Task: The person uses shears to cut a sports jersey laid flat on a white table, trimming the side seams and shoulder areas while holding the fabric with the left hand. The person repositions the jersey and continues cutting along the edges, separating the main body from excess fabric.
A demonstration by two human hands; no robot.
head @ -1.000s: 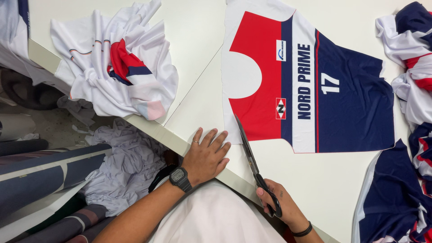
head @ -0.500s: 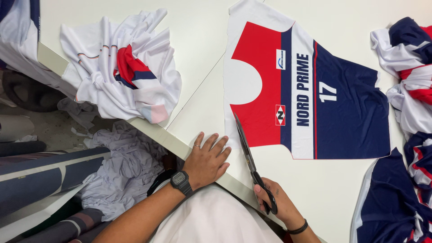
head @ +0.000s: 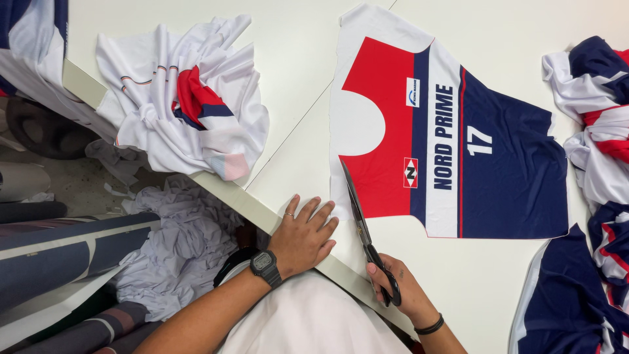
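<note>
A printed fabric jersey panel, red, white and navy, lies flat on the white table. My right hand grips black scissors by the handles at the table's near edge; the blades point away from me along the panel's white left border, cutting into it. My left hand, with a black wristwatch and a ring, rests flat with fingers spread on the table edge, just left of the scissors and touching the panel's corner.
A crumpled pile of white, red and navy fabric sits at the table's left corner. More bundled printed fabric lies along the right side. Below the table edge lie white scraps and fabric rolls.
The view has shifted slightly. The scissors and my right hand have edged forward along the panel's border. My left hand stays flat at the table edge.
</note>
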